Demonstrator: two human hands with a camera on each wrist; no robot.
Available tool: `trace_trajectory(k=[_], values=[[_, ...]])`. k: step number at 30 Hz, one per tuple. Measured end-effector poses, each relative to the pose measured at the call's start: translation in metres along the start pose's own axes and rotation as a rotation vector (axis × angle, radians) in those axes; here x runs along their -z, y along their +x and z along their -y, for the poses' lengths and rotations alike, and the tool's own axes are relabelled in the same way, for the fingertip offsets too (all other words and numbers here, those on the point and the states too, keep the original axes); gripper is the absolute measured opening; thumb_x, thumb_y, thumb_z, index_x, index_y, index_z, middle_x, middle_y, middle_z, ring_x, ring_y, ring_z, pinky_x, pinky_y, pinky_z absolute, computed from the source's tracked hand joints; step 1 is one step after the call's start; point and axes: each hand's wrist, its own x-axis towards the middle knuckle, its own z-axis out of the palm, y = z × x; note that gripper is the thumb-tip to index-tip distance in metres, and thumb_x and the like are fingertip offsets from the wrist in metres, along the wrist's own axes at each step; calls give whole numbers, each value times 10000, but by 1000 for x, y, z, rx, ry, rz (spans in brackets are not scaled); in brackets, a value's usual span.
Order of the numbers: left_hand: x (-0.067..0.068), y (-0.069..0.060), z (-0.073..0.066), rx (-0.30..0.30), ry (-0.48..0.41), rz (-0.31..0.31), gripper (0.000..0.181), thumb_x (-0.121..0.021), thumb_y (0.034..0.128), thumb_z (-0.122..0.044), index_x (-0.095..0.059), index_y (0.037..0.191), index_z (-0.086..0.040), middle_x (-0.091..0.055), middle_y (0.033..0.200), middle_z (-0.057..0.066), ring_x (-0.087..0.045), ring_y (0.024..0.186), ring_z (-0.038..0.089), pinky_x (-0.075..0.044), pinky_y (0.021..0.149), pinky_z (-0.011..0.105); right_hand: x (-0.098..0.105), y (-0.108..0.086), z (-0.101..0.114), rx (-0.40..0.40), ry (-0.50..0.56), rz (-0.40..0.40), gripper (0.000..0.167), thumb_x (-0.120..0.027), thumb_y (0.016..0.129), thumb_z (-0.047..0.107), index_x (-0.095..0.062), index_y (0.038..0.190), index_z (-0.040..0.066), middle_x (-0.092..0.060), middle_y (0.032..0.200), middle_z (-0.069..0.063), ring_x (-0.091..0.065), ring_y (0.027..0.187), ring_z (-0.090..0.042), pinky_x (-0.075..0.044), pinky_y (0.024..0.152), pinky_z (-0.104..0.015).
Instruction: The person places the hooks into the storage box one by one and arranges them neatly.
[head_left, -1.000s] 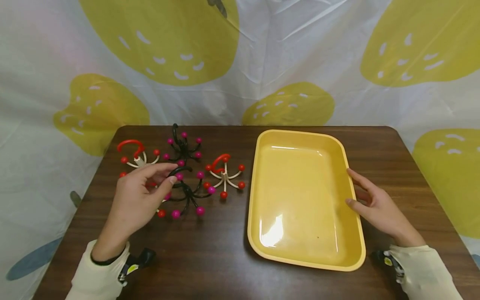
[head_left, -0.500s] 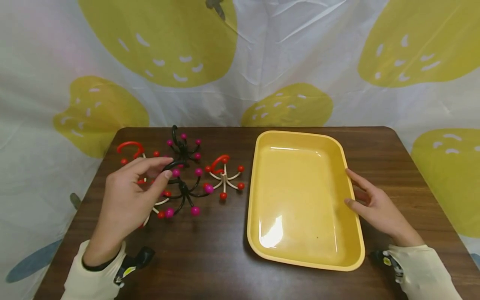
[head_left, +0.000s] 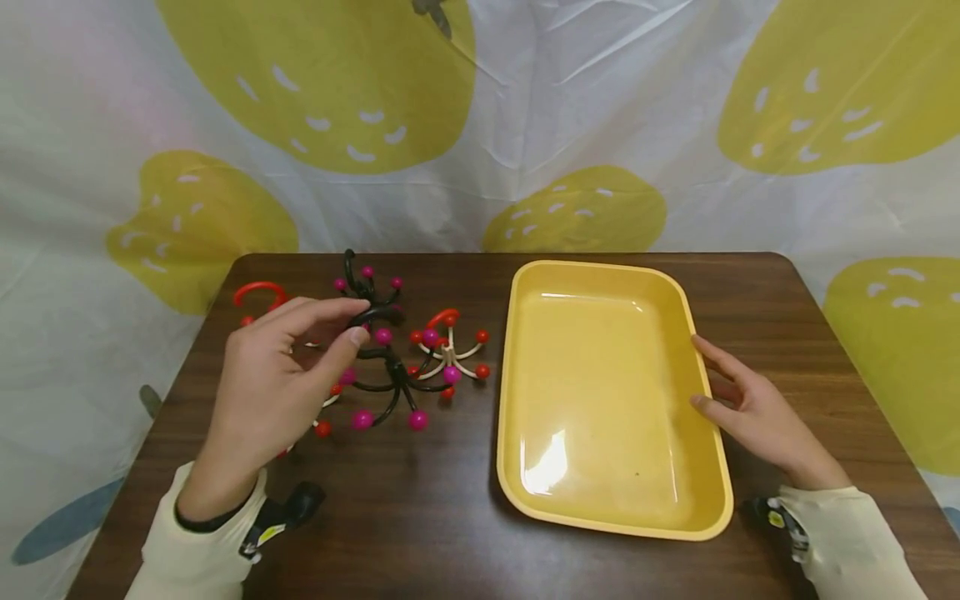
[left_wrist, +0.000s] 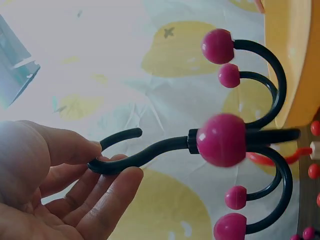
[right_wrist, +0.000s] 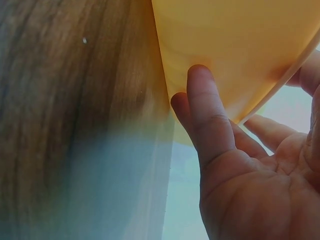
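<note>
Between the thumb and fingers of my left hand [head_left: 273, 375] is the hook end of a black claw-shaped hanger [head_left: 396, 367] with several curved arms tipped with magenta balls. In the left wrist view, the hanger [left_wrist: 162, 147] lies sideways across the picture, its hook pinched by the left hand [left_wrist: 75, 185]. My right hand [head_left: 757, 417] holds the right edge of a yellow tray [head_left: 600, 265]. The right wrist view has the right hand's fingers [right_wrist: 207, 105] against the outer wall of the tray [right_wrist: 235, 40], with its thumb partly hidden behind the rim.
Another black hanger [head_left: 363, 287] stands near the table's back edge. A white hanger with red balls [head_left: 448, 354] sits just left of the tray. Farther left, a red hook [head_left: 258, 287] and a red ball [head_left: 322, 427] show around my left hand. A patterned cloth [head_left: 420, 212] hangs behind the table.
My left hand and the black hanger shifted slightly left, then moved right; the hanger now overlaps the white one in the head view. The right hand and tray stay put.
</note>
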Motion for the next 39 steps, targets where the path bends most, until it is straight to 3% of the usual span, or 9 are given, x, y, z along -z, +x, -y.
trace_trajectory(k=[6, 12, 20, 27, 39], values=[[-11, 11, -5, -15, -29, 37, 242, -814, 949, -149, -814, 1186, -197, -773, 1015, -52, -599, 731, 39, -448, 558, 123, 2, 2, -2, -3, 8, 3, 803, -681, 1018, 42, -256, 1692, 139, -434, 1593, -308, -568, 1156, 185, -605, 801, -176], [-27, 25, -5, -6, -105, 86, 232, -804, 949, -115, -810, 1180, -146, -780, 1047, 2, -691, 853, 45, -554, 679, 135, 1, 3, -3, -2, 13, 4, 801, -681, 1017, 41, -262, 1692, 147, -439, 1589, -307, -586, 1144, 173, -609, 797, -183], [-47, 41, -10, -21, -176, 134, 239, -800, 955, -136, -803, 1193, -156, -787, 1082, -35, -717, 832, 90, -574, 679, 188, 0, 7, -3, 14, 31, 4, 797, -682, 1014, 32, -274, 1689, 146, -422, 1599, -316, -597, 1147, 161, -611, 801, -185], [-67, 52, -15, -46, -263, 186, 241, -791, 959, -111, -791, 1200, -94, -798, 1077, 11, -775, 854, 146, -632, 787, 290, 0, 10, -4, 11, 51, 19, 794, -672, 1020, 33, -261, 1691, 141, -394, 1620, -317, -612, 1147, 145, -625, 791, -213], [-103, 71, -22, -14, -268, 302, 222, -766, 983, -153, -786, 1204, -144, -796, 1066, -36, -756, 883, 78, -613, 789, 296, 5, 12, -6, -11, 71, 19, 790, -666, 1028, 47, -257, 1694, 164, -393, 1620, -320, -607, 1159, 146, -631, 793, -226]])
